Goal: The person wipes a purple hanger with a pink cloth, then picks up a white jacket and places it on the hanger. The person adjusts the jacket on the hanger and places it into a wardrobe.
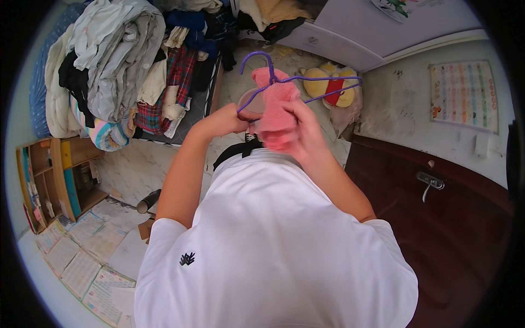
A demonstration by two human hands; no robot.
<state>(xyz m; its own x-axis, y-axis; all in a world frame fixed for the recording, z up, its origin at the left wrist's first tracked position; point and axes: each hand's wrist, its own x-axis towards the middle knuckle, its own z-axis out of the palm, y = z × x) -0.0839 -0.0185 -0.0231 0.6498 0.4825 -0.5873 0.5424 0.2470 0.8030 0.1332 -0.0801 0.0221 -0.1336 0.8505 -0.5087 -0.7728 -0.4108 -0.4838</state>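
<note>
At the frame's upper center, a fuzzy-looking pink cloth [280, 104] runs lengthwise up and down across a purple hanger [272, 72], its lower end blurred. The right hand [304, 123], nearer, grasps the cloth's right edge; the left hand [226, 119] clasps the hanger's left corner (any cloth pinched there, I cannot tell).

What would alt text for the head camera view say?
A person in a white shirt holds a purple hanger with the left hand and a pink cloth against it with the right hand. A large pile of clothes is at the upper left, a plush toy beyond the hanger, and a dark red door at the right.
</note>
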